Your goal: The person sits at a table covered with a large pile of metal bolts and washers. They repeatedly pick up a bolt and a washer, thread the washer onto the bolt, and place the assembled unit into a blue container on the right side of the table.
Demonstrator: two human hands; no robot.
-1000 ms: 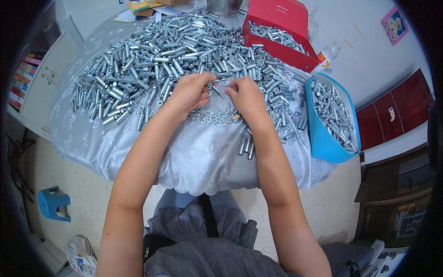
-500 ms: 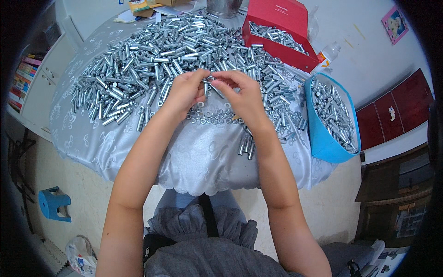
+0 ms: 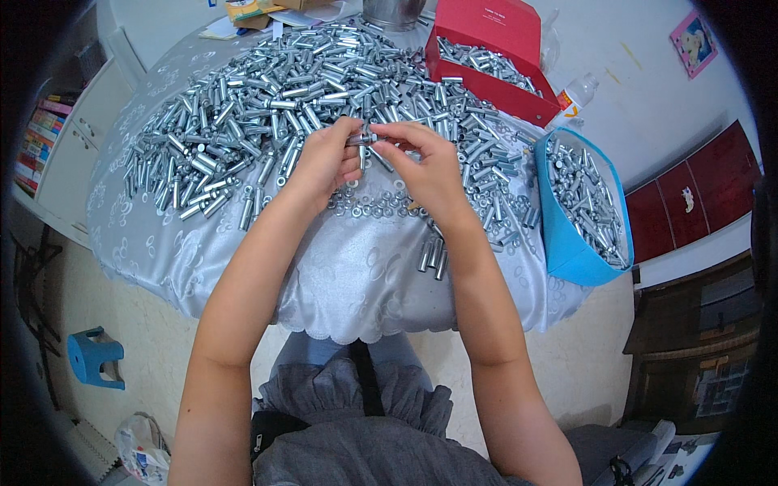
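Note:
Over the near part of a large pile of silvery metal expansion bolts [image 3: 235, 121], my two hands work close together. My left hand [image 3: 326, 159] is closed, thumb and index finger pinching one expansion bolt [image 3: 360, 140] that lies crosswise. At the right end of this bolt, the thumb and fingertips of my right hand [image 3: 425, 160] are closed around its tip; any small nut or washer there is too small to make out. Loose washers and nuts [image 3: 377, 204] are scattered on the tablecloth [image 3: 356, 267] just below my hands.
To the right stands a blue fabric bin [image 3: 567, 243] full of bolts. Behind it are an open red box [image 3: 494, 93] with more bolts and a plastic bottle [image 3: 577, 95]. A metal bucket [image 3: 393, 12] sits at the far edge. On the floor at left is a blue stool [image 3: 96, 358].
The bolt now shows crosswise between my hands, where earlier it was mostly hidden by the fingers. My left fingertips have shifted slightly up and left; the right hand has barely moved.

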